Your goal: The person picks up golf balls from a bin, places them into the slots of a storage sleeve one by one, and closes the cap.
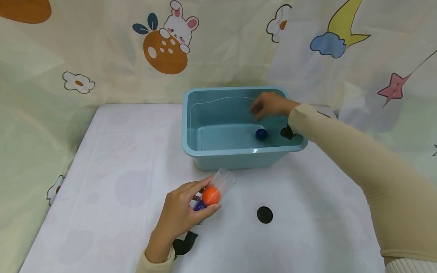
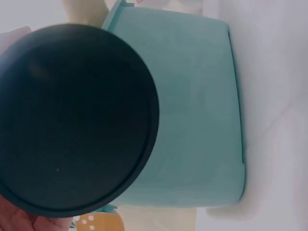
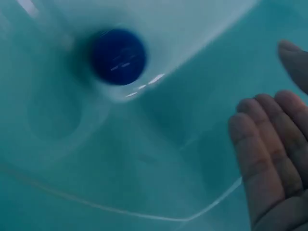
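My left hand [image 1: 182,206] grips a clear plastic tube [image 1: 225,179] just in front of the basin, fingers on one side and thumb on the other. Inside the tube sit an orange ball [image 1: 211,195] and, lower down, a blue ball [image 1: 199,205] partly hidden by the hand. A dark round disc [image 2: 79,120] covers much of the left wrist view, with fingers at its edge. My right hand [image 1: 271,104] reaches into the blue-green basin [image 1: 244,153], holding nothing; its fingers [image 3: 262,159] are extended, thumb apart. Another blue ball [image 1: 261,134] lies on the basin floor below it.
A black disc [image 1: 264,215] lies on the white tabletop [image 1: 136,189], right of the left hand. Dark straps [image 1: 185,243] show near both wrists. Behind the basin hangs a patterned curtain [image 1: 232,49] with cartoon prints.
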The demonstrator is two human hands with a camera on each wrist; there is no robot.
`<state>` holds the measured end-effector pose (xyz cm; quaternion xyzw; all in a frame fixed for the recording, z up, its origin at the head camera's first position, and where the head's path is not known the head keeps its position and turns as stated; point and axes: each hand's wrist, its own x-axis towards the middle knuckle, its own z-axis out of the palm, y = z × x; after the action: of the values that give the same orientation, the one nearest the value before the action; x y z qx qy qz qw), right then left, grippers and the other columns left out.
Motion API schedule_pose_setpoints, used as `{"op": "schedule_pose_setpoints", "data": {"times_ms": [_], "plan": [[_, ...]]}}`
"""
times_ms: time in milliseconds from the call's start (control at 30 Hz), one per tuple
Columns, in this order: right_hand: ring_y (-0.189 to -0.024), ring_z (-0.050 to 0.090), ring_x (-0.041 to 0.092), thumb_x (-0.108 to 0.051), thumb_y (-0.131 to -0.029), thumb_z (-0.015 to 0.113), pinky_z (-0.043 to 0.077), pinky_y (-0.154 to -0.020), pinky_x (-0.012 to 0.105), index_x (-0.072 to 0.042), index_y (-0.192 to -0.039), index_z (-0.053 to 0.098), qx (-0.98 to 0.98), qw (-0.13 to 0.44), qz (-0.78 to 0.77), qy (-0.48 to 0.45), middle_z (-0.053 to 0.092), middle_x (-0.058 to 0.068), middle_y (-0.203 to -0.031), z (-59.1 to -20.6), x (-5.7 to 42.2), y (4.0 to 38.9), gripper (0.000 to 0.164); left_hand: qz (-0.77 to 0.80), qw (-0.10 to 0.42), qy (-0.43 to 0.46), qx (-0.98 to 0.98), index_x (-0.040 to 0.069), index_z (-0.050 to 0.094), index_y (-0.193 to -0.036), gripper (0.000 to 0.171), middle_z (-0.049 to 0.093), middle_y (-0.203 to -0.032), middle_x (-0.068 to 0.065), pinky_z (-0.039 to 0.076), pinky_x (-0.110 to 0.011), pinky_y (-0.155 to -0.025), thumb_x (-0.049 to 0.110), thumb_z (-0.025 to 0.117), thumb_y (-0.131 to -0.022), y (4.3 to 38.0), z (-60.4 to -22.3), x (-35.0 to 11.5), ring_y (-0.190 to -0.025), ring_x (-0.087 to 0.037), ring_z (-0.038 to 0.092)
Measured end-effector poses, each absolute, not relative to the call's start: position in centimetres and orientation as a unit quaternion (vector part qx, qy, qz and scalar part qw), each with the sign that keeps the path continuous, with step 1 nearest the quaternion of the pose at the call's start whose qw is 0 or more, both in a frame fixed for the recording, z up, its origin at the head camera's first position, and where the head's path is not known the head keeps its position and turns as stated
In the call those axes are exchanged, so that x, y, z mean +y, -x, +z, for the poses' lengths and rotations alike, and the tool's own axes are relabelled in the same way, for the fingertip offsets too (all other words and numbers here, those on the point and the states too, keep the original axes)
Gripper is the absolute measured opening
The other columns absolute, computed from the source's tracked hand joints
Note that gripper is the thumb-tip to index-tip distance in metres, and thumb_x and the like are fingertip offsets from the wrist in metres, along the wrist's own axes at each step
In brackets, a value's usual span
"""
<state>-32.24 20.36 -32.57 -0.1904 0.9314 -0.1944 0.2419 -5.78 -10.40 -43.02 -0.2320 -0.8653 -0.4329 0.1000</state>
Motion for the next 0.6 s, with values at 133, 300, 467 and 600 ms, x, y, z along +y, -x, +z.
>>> {"op": "schedule_pose_setpoints", "data": {"times_ms": [133, 300, 467, 600], "plan": [[-0.131, 0.063, 0.042, -0.005, -0.091, 0.084, 0.054, -0.11, 0.055, 0.007, -0.142, 0.065, 0.931, 0.282, -0.072, 0.22, 0.067, 0.026, -0.14, -34.2, 19.4, 33.2, 0.056, -0.436, 0.107, 0.233, -0.863, 0.009, 0.074, -0.139, 0.066, 0.08, -0.119, -0.009, 0.065, -0.026, -0.073, 0.024, 0.097, -0.08, 5.7, -43.3, -10.7, -0.086, -0.016, 0.076], [-0.13, 0.064, 0.041, -0.002, -0.087, 0.088, 0.057, -0.106, 0.055, 0.003, -0.142, 0.068, 0.922, 0.316, 0.019, 0.226, 0.067, 0.023, -0.141, -36.4, 19.0, 34.3, 0.059, -0.44, 0.112, 0.236, -0.859, 0.009, 0.074, -0.139, 0.066, 0.081, -0.116, -0.008, 0.064, -0.025, -0.072, 0.024, 0.098, -0.079, 5.6, -43.6, -10.8, -0.084, -0.014, 0.075], [-0.088, 0.068, 0.026, 0.005, -0.079, 0.089, 0.061, -0.077, 0.037, 0.002, -0.1, 0.076, 0.918, 0.321, 0.053, 0.226, 0.074, 0.011, -0.099, -38.5, 18.9, 34.8, 0.025, -0.44, 0.114, 0.235, -0.859, 0.01, 0.074, -0.139, 0.066, 0.081, -0.116, -0.007, 0.064, -0.025, -0.072, 0.025, 0.097, -0.08, 5.6, -43.8, -11.0, -0.085, -0.014, 0.075], [-0.104, 0.068, 0.032, 0.0, -0.079, 0.094, 0.061, -0.092, 0.049, 0.0, -0.119, 0.074, 0.92, 0.321, 0.062, 0.215, 0.075, 0.014, -0.116, -39.2, 18.9, 34.6, 0.045, -0.437, 0.116, 0.237, -0.86, 0.012, 0.074, -0.14, 0.066, 0.081, -0.114, -0.006, 0.064, -0.025, -0.072, 0.027, 0.097, -0.081, 5.7, -43.9, -11.2, -0.083, -0.012, 0.074]]}}
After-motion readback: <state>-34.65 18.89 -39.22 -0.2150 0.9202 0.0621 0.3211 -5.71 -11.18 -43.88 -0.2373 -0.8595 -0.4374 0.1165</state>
